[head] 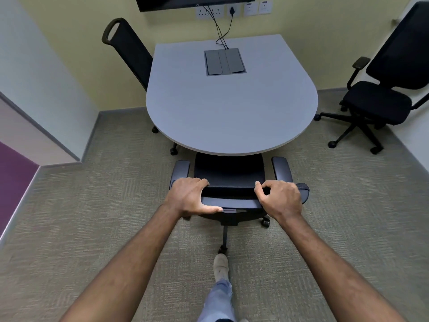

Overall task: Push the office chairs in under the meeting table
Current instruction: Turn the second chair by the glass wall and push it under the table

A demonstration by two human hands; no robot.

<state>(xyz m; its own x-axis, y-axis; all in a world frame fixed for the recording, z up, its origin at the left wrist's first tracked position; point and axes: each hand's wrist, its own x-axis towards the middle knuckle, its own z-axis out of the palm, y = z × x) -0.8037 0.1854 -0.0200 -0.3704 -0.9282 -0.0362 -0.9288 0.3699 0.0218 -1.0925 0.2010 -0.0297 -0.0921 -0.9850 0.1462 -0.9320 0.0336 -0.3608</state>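
Note:
A grey meeting table [229,108] with a rounded near end stands in the middle of the room. Directly before me a black office chair [229,173] faces the table, its seat front under the table edge and its armrests just outside it. My left hand [189,197] grips the left end of the chair's backrest top. My right hand [279,198] grips the right end of that backrest top. A second black chair [130,49] is tucked against the table's left side. A third black chair [380,98] stands apart from the table at the right.
A cable box lid [224,62] is set into the tabletop, with cables running up to wall sockets [210,11] under a screen [192,1]. Walls close in on the left and right. My foot [221,266] is just behind the chair's rear castor on the carpet.

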